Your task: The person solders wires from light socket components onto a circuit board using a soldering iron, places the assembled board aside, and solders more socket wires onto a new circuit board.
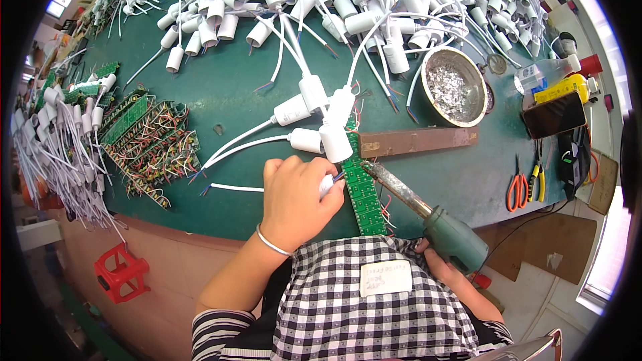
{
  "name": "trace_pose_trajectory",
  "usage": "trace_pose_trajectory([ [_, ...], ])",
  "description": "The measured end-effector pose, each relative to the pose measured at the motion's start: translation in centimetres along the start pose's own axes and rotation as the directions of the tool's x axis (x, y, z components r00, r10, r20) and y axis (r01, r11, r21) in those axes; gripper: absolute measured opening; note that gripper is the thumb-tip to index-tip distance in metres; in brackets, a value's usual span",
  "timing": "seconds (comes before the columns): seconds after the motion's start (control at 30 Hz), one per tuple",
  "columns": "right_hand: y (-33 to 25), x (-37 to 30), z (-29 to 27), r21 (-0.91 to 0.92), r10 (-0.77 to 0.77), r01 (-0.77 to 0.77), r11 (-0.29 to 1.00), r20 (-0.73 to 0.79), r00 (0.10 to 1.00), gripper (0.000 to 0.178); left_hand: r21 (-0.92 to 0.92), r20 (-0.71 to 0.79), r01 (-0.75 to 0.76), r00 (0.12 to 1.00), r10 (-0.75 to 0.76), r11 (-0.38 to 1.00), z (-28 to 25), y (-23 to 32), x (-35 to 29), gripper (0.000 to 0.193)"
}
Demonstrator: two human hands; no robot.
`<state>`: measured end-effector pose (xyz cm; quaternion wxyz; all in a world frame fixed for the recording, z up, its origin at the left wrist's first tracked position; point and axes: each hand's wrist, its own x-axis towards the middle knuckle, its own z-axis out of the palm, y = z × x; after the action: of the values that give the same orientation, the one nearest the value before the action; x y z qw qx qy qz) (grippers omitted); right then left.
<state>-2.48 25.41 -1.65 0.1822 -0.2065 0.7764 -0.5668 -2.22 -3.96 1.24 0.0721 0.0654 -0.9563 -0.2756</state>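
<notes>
My left hand (299, 197) is closed around a white cylindrical cable housing (326, 186). Thin wires at its end reach the left edge of a long green circuit-board strip (364, 198). My right hand (438, 264), partly hidden behind the handle, grips a soldering iron (455, 237) with a thick green handle. Its tip is at the strip's right side, close to those wires. Beyond my left hand, several white housings with cables lie over the strip's far end, one of them a white cylinder (336, 142). Red wires stick out along the strip's right edge.
A brown bar (418, 142) lies right of the strip. Behind it stands a bowl of silvery scraps (455, 87). Orange-handled scissors (517, 191), yellow pliers (537, 182) and a phone (554, 116) are at right. Wired boards (150, 147) lie left; white housings (361, 0) heap at the back.
</notes>
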Motion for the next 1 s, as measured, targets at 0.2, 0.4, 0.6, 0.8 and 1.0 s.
trace_pose_trajectory([
  [0.2, -0.5, -0.1, 0.2, 0.121, 0.115, -0.117, 0.986, 0.022, 0.993, 0.024, -0.163, -0.103, -0.091, 0.992, 0.075, 0.982, 0.3, -0.9, -0.9, 0.023],
  [0.4, 0.1, -0.4, 0.1, 0.058, 0.029, -0.028, 0.998, -0.009, 1.0, 0.026, -0.149, -0.169, -0.199, 0.97, 0.174, 0.969, 0.5, -0.8, -0.8, 0.014],
  [0.6, -0.3, -0.1, -0.7, -0.07, -0.002, 0.008, 0.997, 0.082, 0.997, 0.025, -0.103, -0.146, -0.162, 0.978, 0.146, 0.981, 0.9, -0.5, -0.4, 0.014],
  [0.8, -5.5, 3.2, 0.5, -0.142, 0.515, -0.512, 0.847, -0.016, 0.857, 0.024, -0.028, -0.178, -0.192, 0.967, 0.184, 0.981, 1.2, -0.7, 0.0, 0.018],
  [1.0, -1.0, 0.4, -0.1, -0.384, -0.067, 0.075, 0.92, 0.035, 0.997, 0.022, -0.073, -0.156, -0.178, 0.974, 0.166, 0.981, 1.1, -0.6, 0.2, 0.016],
])
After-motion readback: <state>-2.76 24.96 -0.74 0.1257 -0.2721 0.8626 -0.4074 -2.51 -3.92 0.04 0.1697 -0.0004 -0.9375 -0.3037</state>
